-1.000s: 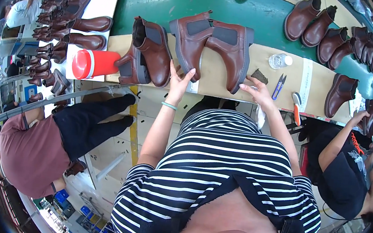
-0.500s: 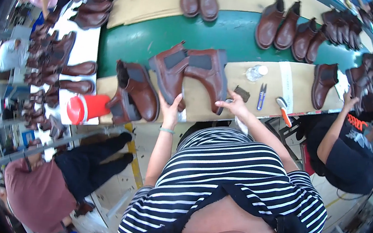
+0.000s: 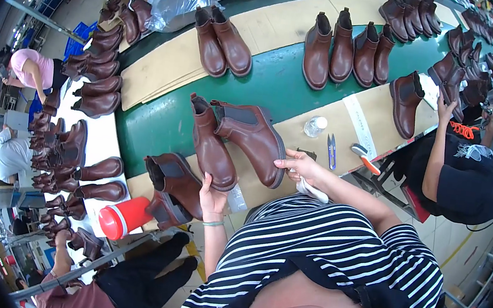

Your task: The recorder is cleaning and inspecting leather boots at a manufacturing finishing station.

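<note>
Two brown ankle boots with dark elastic side panels are held up before me, their toes pointing toward me. My left hand (image 3: 212, 200) grips the toe of the left boot (image 3: 213, 149). The toe of the right boot (image 3: 253, 138) is pinched in my right hand (image 3: 302, 166), where a white cloth (image 3: 313, 190) also hangs under the fingers. Left of these, another pair of brown boots (image 3: 181, 184) lies tipped at the table's near edge, beside a red container (image 3: 123, 218) with a white band.
Right of my hands are a clear bottle (image 3: 315, 126), blue thread snips (image 3: 332, 152) and an orange-handled brush-like tool (image 3: 366, 161) on cardboard (image 3: 299, 114). Paired boots (image 3: 222, 43) stand across the green table (image 3: 158, 126). A co-worker in black (image 3: 468, 185) handles a boot at the right; others work at the left.
The held boots have turned, showing more of their uppers and toe tops. Both hands keep hold of them. The whole view has shifted, bringing more of the table's far side into sight.
</note>
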A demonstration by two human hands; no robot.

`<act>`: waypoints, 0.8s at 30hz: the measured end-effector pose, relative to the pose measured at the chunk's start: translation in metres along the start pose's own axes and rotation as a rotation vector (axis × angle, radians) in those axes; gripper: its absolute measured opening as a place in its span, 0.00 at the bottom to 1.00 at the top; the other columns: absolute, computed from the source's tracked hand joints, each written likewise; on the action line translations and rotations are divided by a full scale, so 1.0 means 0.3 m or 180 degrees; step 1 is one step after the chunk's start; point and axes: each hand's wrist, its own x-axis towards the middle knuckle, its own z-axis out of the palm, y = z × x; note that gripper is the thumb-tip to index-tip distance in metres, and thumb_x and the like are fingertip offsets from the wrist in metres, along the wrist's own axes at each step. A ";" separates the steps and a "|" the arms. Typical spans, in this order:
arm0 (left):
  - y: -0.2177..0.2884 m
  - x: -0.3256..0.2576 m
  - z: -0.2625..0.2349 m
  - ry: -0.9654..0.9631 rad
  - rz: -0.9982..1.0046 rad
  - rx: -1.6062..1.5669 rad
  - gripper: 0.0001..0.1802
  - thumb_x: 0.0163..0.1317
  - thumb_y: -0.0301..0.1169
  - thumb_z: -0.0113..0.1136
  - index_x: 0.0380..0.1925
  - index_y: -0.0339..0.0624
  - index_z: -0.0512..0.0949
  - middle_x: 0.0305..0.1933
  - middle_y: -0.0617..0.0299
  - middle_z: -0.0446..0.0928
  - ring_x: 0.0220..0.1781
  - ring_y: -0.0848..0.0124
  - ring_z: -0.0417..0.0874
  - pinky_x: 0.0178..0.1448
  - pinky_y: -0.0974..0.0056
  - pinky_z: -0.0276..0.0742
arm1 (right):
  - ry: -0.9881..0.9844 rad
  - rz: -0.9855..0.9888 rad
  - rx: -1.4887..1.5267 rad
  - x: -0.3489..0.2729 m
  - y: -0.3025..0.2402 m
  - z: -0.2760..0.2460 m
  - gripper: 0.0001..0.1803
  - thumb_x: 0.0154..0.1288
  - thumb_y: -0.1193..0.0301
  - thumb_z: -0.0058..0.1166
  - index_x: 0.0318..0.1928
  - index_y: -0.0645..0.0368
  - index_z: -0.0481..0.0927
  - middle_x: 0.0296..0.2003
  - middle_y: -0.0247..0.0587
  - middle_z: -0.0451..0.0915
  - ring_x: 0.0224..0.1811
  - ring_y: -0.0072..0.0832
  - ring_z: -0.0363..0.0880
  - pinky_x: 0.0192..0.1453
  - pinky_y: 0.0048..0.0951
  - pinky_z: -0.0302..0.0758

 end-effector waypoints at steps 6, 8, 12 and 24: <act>0.010 0.144 0.091 -0.0338 -0.0031 -0.0118 0.32 0.66 0.48 0.51 0.64 0.45 0.62 0.67 0.50 0.63 0.68 0.45 0.63 0.64 0.32 0.61 | -0.0031 -0.0081 0.0615 0.021 -0.193 0.047 0.17 0.61 0.68 0.62 0.50 0.52 0.76 0.29 0.29 0.78 0.09 0.12 0.57 0.11 0.15 0.52; 0.012 0.213 0.127 -0.0493 -0.0151 -0.0119 0.33 0.65 0.49 0.52 0.65 0.44 0.61 0.68 0.49 0.62 0.68 0.43 0.62 0.63 0.32 0.61 | 0.0046 -0.0087 0.0673 0.053 -0.286 0.008 0.24 0.61 0.67 0.62 0.56 0.50 0.69 0.26 0.28 0.76 0.09 0.12 0.57 0.10 0.16 0.53; 0.017 0.333 0.181 -0.0799 -0.0398 -0.0067 0.35 0.65 0.50 0.52 0.66 0.43 0.58 0.68 0.47 0.61 0.67 0.40 0.62 0.62 0.31 0.62 | 0.0052 -0.0340 0.0625 0.172 -0.491 -0.089 0.41 0.60 0.69 0.63 0.67 0.50 0.51 0.30 0.30 0.73 0.10 0.14 0.58 0.10 0.17 0.54; 0.011 0.467 0.180 -0.0707 -0.0708 -0.0119 0.38 0.60 0.45 0.60 0.66 0.43 0.59 0.67 0.49 0.64 0.66 0.44 0.66 0.61 0.29 0.64 | 0.0857 -0.0051 0.0319 0.594 -0.471 -0.484 0.13 0.67 0.59 0.53 0.47 0.48 0.74 0.25 0.37 0.75 0.08 0.19 0.59 0.09 0.22 0.56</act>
